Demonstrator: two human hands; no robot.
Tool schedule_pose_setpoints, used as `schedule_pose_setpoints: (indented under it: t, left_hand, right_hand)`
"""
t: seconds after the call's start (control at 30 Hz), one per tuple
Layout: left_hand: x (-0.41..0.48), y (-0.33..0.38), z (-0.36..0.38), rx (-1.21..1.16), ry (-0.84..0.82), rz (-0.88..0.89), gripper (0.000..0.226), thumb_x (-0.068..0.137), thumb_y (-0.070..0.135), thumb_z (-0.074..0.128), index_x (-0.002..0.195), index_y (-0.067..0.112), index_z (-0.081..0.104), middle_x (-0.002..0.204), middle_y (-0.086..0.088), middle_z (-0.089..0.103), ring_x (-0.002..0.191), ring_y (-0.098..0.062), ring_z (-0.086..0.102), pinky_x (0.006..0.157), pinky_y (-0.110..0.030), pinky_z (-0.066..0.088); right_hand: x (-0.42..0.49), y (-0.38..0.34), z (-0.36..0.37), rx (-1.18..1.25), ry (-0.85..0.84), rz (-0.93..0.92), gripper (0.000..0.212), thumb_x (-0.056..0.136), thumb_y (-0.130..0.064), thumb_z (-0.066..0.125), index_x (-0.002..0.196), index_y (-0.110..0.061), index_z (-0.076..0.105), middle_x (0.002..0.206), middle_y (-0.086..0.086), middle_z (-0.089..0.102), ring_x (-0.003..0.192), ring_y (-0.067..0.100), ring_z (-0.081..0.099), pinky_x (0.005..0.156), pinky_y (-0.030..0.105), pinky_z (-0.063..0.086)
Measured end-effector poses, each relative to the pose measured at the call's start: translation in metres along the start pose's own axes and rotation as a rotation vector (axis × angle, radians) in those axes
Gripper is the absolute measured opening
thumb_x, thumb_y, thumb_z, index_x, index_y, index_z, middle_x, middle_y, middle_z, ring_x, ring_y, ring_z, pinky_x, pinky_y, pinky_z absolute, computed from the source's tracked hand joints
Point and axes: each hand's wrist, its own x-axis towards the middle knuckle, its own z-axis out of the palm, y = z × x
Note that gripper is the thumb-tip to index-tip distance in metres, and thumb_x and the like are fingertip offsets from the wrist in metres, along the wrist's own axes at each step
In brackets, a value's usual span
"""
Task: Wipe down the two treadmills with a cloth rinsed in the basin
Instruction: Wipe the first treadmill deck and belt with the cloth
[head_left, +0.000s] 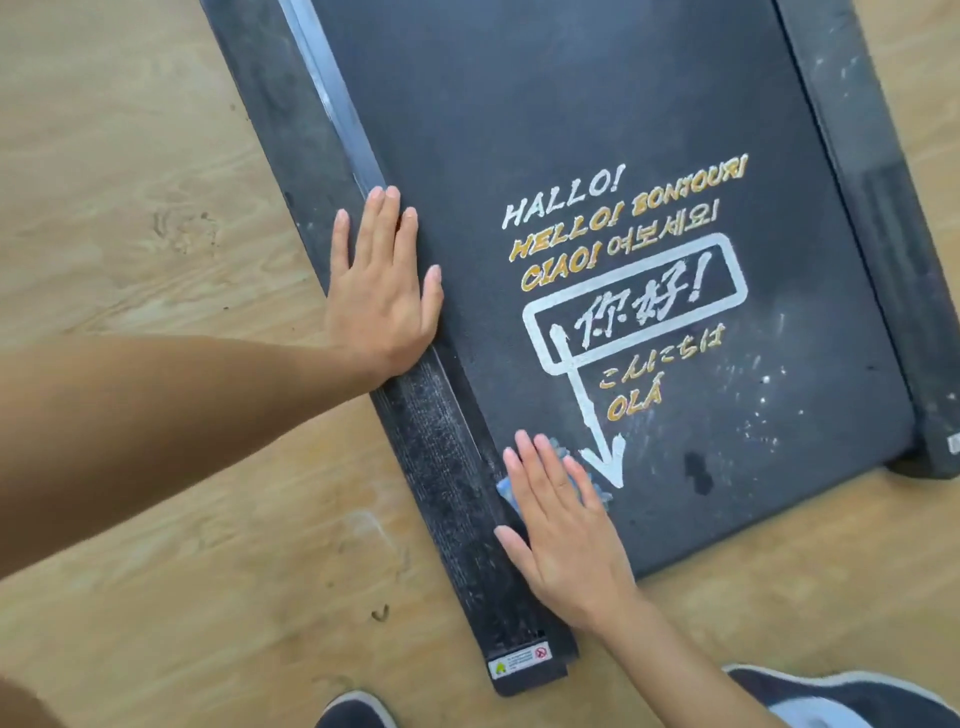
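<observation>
- Left hand (382, 291), fingers (375, 223) straight, rests on the black ribbed side rail (441, 457), likely as a brace.
- Right hand (566, 530) presses the small blue cloth (506, 491) under straight fingers onto the dark printed treadmill belt (571, 104) (near-left corner), probably to add scrubbing pressure.

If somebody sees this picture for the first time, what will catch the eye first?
The white and yellow greetings printed in several languages on the dark treadmill belt, mid-frame. Next, the two flat hands: the left hand rests on the side rail, the right hand presses a bluish cloth onto the belt's near corner.
</observation>
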Motion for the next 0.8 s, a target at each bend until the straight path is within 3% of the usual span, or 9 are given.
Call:
schedule_pose_setpoints:
  t: [0.3, 0.47, 0.63, 0.7, 0.8]
  left_hand:
    - [0.000, -0.003, 0.011, -0.109, 0.117, 0.005, 0.053, 0.110, 0.026, 0.032, 0.157, 0.004, 0.042, 0.171, -0.011, 0.032, 0.162, -0.025, 0.020, 0.133, -0.047, 0.006]
    - [-0.002, -0.002, 0.007, -0.120, 0.118, 0.009, 0.053, 0.111, 0.025, 0.031, 0.158, 0.003, 0.040, 0.171, -0.013, 0.031, 0.162, -0.026, 0.019, 0.133, -0.049, 0.007]
    - [-0.002, -0.002, 0.008, -0.119, 0.117, 0.015, 0.055, 0.110, 0.026, 0.032, 0.159, 0.001, 0.039, 0.171, -0.015, 0.030, 0.162, -0.027, 0.018, 0.132, -0.052, 0.009]
    - [-0.001, -0.002, 0.010, -0.099, 0.129, 0.008, 0.055, 0.110, 0.027, 0.031, 0.159, 0.002, 0.038, 0.171, -0.014, 0.030, 0.162, -0.027, 0.018, 0.132, -0.051, 0.009]
    - [-0.002, -0.002, 0.012, -0.100, 0.143, 0.013, 0.055, 0.110, 0.026, 0.031, 0.159, 0.002, 0.039, 0.170, -0.014, 0.032, 0.162, -0.026, 0.019, 0.132, -0.050, 0.010]
  right_hand:
    - [0.206, -0.016, -0.058, -0.009, 0.259, 0.213, 0.070, 0.110, -0.048, 0.024, 0.167, -0.008, 0.015, 0.176, 0.010, 0.008, 0.163, 0.021, 0.006, 0.130, 0.044, 0.011]
    - [0.089, 0.004, -0.029, -0.060, 0.114, 0.026, 0.070, 0.110, -0.045, 0.031, 0.167, -0.009, 0.011, 0.176, 0.008, 0.001, 0.163, 0.023, -0.001, 0.130, 0.048, 0.014]
    - [-0.053, 0.037, 0.004, -0.167, -0.039, -0.031, 0.068, 0.111, -0.048, 0.026, 0.163, -0.006, 0.027, 0.176, 0.010, 0.009, 0.159, 0.031, 0.023, 0.126, 0.048, 0.018]
    - [-0.036, 0.039, 0.000, -0.146, -0.028, -0.034, 0.067, 0.111, -0.048, 0.025, 0.163, -0.006, 0.028, 0.175, 0.010, 0.011, 0.160, 0.030, 0.021, 0.127, 0.047, 0.017]
    - [0.067, 0.027, -0.028, -0.079, 0.118, 0.032, 0.068, 0.110, -0.046, 0.026, 0.166, -0.009, 0.019, 0.176, 0.008, 0.007, 0.162, 0.024, 0.007, 0.129, 0.047, 0.015]
